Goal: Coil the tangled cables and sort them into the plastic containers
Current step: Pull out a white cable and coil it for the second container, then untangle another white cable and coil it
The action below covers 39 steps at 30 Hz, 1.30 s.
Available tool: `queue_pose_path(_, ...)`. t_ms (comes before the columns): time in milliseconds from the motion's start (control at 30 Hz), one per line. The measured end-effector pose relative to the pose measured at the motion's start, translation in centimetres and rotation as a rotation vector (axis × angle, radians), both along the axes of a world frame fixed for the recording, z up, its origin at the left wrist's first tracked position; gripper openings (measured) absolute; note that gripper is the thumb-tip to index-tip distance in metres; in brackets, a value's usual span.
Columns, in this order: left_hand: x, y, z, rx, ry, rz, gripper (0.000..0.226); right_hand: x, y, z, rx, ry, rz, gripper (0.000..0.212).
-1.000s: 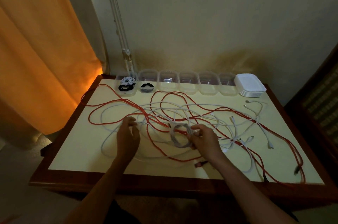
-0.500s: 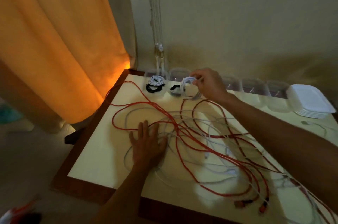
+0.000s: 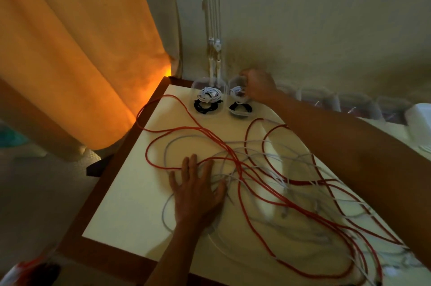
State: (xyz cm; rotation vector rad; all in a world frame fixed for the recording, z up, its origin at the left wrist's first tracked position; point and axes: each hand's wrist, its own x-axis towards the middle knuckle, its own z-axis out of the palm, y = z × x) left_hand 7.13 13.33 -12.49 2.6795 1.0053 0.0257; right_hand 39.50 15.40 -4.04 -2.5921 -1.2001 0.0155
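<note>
Step in hand looks like the drop-off: right hand (image 3: 257, 86) is reached out to the far edge of the desk (image 3: 130, 204), sitting over the second plastic container (image 3: 238, 103) from the left of the row, fingers curled down into it over a small white coil (image 3: 236, 94); whether the fingers grip the coil or have let go I cannot tell, they hide the contact; a black coil (image 3: 240, 108) lies in the same container, on the near side of that hand; just left of that hand the first container (image 3: 207, 101) holds a white coil and a black coil too; the containers to the right of that hand are blurred, contents unreadable; left hand (image 3: 197, 192) is flat and open, fingers spread, palm down on the desk, pressing on white cable (image 3: 166, 152) strands at the near-left edge of the tangle, holding nothing; the long red cable (image 3: 265, 194) and the remaining white cables sprawl loose from just beside the left hand out to its right, under the right forearm; so task is early-to-mid by my read, most cable is uncoiled; next move calls for clearing the right hand from the container without dragging the coil out, then picking one free cable end from the tangle; red one crosses everything, likely snags if pulled blind.
</note>
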Motion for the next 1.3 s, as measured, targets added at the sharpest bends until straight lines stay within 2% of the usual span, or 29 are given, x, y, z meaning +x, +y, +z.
queue_pose_path(100, 0.0, 0.1, 0.0, -0.004, 0.002, -0.002, 0.071, -0.6, -1.9, -0.3, 0.115, 0.004, -0.049, 0.035)
queue_pose_path(200, 0.0, 0.0, 0.2, -0.001, -0.013, 0.006, 0.07, -3.0, -6.3, -0.1, 0.237, 0.07, -0.076, 0.026)
queue_pose_path(367, 0.1, -0.3, 0.5, -0.001, -0.015, -0.002, 0.067, -13.4, -17.4, 0.1, 0.396, 0.419, -0.081, 0.013)
queue_pose_path(467, -0.1, 0.0, 0.5, -0.004, -0.039, -0.007, 0.057, -20.6, -23.7, -1.8, 0.458, 0.664, -0.141, 0.019)
queue_pose_path(533, -0.5, 0.0, 0.8, -0.034, -0.148, -0.001, 0.044, -24.3, -26.8, -4.7, 0.42, 0.641, -0.148, 0.026)
queue_pose_path(633, -1.3, -0.3, 1.0, 0.002, -0.367, -0.006, 0.04, -28.1, -29.1, -8.0, 0.362, 0.501, -0.143, 0.012)
queue_pose_path(667, -1.5, -0.3, 0.7, 0.027, -0.407, 0.002, 0.039, -28.7, -29.3, -8.6, 0.396, 0.477, -0.145, 0.016)
queue_pose_path(733, -1.9, -0.4, 0.5, 0.031, -0.428, 0.035, 0.033, -29.3, -29.1, -9.0, 0.419, 0.49, -0.209, 0.018)
queue_pose_path(800, -2.5, -0.5, 0.2, 0.04, -0.429, 0.048, 0.024, -29.3, -28.7, -8.5, 0.393, 0.507, -0.206, 0.028)
queue_pose_path(900, -3.6, -1.6, -0.4, 0.085, -0.403, 0.029, 0.03, -29.4, -28.9, -8.0, 0.314, 0.501, -0.08, 0.035)
queue_pose_path(1000, -5.0, -3.1, -0.7, 0.08, -0.327, -0.006, 0.038, -29.2, -29.6, -7.8, 0.278, 0.523, -0.007, 0.025)
queue_pose_path(1067, -5.5, -3.2, -0.2, 0.04, -0.249, -0.052, 0.04, -29.1, -29.7, -7.3, 0.321, 0.539, -0.021, 0.009)
queue_pose_path(1200, -4.9, -2.4, 2.7, 0.091, -0.074, -0.07, 0.031, -29.1, -29.5, -5.3, 0.462, 0.573, -0.087, 0.024)
queue_pose_path(1300, -4.0, -2.5, 5.8, 0.085, 0.107, 0.002, 0.026, -28.7, -29.6, -3.1, 0.609, 0.517, -0.108, 0.019)
